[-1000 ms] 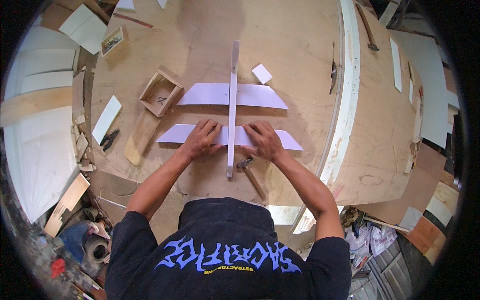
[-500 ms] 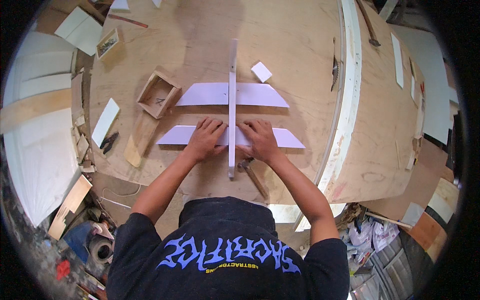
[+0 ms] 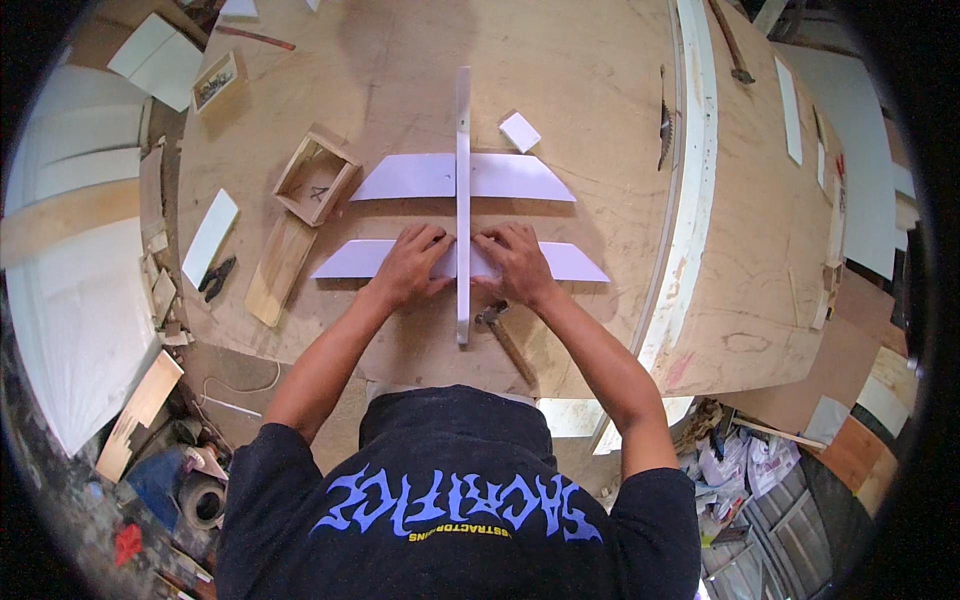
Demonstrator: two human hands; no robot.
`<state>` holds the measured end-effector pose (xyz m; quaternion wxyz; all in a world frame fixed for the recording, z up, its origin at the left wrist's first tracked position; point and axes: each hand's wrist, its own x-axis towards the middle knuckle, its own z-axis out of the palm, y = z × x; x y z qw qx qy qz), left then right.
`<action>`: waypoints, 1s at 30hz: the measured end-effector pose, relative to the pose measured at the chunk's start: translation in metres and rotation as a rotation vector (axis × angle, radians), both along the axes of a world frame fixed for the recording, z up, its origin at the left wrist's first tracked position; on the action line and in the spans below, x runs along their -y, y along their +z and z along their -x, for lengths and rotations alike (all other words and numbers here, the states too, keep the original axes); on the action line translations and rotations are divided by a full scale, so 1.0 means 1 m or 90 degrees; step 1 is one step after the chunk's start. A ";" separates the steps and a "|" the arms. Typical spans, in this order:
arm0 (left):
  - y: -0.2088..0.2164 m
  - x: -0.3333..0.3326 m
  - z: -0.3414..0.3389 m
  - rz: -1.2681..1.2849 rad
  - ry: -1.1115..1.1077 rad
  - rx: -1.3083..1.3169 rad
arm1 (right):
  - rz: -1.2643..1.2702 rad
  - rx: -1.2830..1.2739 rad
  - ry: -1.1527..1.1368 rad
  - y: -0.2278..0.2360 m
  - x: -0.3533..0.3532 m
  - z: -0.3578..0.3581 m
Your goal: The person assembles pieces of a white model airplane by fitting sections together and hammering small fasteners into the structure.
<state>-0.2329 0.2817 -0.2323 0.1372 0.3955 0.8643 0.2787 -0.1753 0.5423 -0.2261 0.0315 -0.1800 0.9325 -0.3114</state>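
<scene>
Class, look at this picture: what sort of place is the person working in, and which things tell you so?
Probably a woodworking shop: a big plywood worktable, a hammer lying near the right hand, and small wooden boxes with board offcuts around.

Large plywood worktop (image 3: 590, 60), pale brown, bearing: open shallow wooden box (image 3: 316, 179), left of centre; flat wooden slat (image 3: 279, 268) just below it; small white square offcut (image 3: 519, 131); narrow white rectangular panel (image 3: 210, 237) at the left edge; black-handled pliers (image 3: 217, 277) beside that panel; hammer with wooden handle (image 3: 507, 338) at the near edge; circular saw blade (image 3: 664, 120), possibly set in a slot.
</scene>
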 end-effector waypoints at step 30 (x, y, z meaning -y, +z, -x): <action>0.010 0.010 0.000 -0.032 -0.034 -0.082 | -0.010 -0.028 -0.020 0.013 -0.003 -0.006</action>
